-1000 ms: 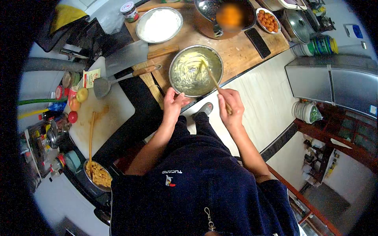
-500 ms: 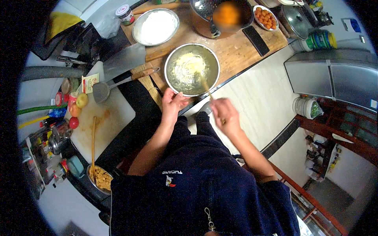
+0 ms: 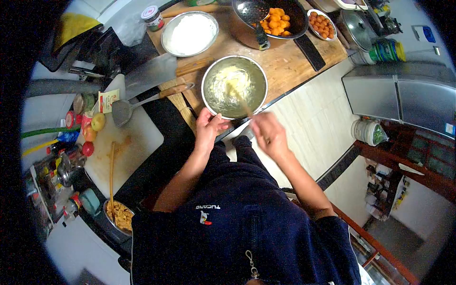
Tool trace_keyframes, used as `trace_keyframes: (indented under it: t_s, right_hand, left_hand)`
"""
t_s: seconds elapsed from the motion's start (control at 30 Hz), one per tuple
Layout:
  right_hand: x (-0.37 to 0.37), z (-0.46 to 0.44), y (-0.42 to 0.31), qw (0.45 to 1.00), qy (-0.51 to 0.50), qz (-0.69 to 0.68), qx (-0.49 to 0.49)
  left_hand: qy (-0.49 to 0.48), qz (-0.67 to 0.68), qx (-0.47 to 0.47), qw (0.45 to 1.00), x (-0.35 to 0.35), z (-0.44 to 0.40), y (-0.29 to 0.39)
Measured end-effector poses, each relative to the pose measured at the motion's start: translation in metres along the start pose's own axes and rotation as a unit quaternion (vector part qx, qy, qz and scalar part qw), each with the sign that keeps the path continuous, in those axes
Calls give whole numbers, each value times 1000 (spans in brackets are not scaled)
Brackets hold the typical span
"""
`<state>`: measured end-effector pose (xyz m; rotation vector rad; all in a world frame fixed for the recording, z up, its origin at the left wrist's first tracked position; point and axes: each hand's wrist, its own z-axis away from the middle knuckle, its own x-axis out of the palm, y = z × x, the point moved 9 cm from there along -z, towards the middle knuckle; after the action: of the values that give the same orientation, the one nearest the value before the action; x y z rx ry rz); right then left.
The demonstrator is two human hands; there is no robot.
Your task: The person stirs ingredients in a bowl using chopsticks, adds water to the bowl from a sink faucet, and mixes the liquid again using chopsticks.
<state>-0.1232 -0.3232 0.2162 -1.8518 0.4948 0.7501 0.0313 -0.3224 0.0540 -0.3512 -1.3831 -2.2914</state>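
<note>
Closed around a motion-blurred wooden stick, the right hand works at the near edge of a steel bowl of pale yellow paste, its rim pinched by the left hand. Beyond the bowl, a dish holds white powder, left; a wok, orange pieces, right.

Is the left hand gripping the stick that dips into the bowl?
No, the right hand grips the stick; the left hand holds the bowl near its rim.

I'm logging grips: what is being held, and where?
The left hand holds the round silver metal bowl by its near rim; the right hand grips the slim wooden stick towards its upper end.
</note>
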Motion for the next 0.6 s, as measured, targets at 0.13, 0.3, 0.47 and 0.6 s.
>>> trace_keyframes:
  t_s: [0.13,0.3,0.47,0.6]
  right_hand:
    - [-26,-8,21,995,66,-14,73]
    - [-2,2,-3,997,-13,-74,34]
    - [-11,-2,14,995,28,-67,62]
    - [11,3,-10,996,-25,-81,-19]
  left_hand:
    - [-5,-24,5,1000,0,1,7]
    - [-26,-41,-12,999,-4,6,21]
    - [-29,-112,-6,993,-19,5,39]
    - [-22,-143,4,990,-19,6,53]
